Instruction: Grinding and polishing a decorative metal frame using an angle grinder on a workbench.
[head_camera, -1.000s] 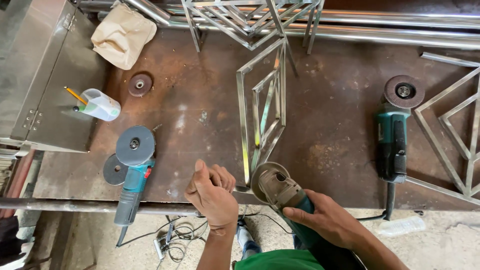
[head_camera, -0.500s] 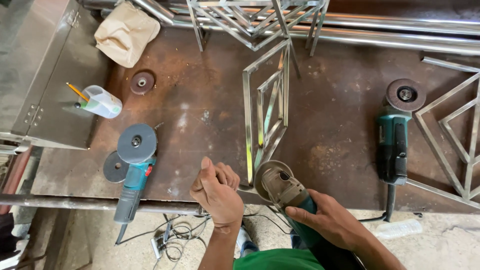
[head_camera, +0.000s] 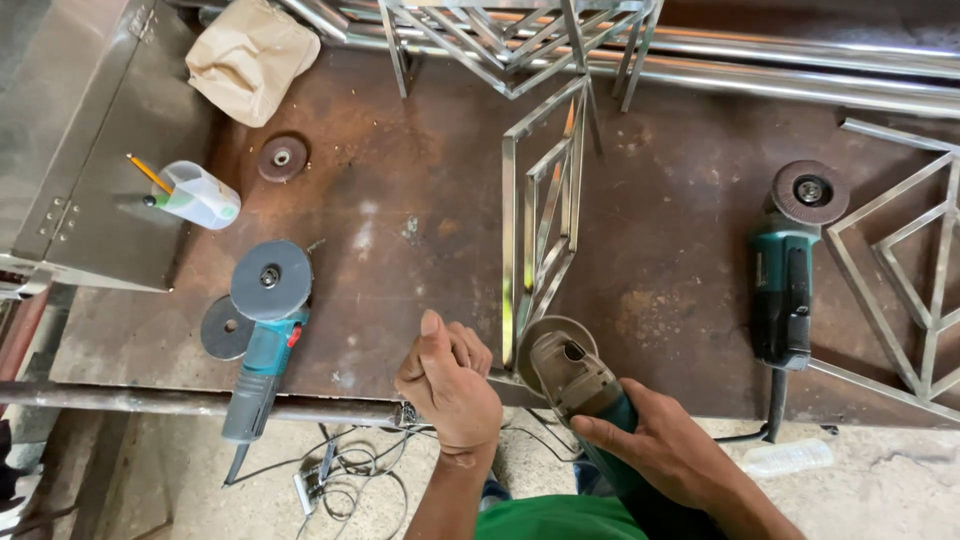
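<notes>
Right hand (head_camera: 665, 450) wraps the angle grinder (head_camera: 580, 385) bottom centre; left hand (head_camera: 450, 385) fisted, apparently empty. Steady the steel frame (head_camera: 540, 230) first.

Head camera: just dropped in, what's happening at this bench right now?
A person stands at a rusty steel workbench. The right hand grips a teal angle grinder, its disc against the near end of a steel lattice frame lying on the bench. The left hand is closed in a fist beside the grinder, thumb up; whether it holds anything cannot be told. Two more grinders lie idle: one at the left beside a loose disc, one at the right.
</notes>
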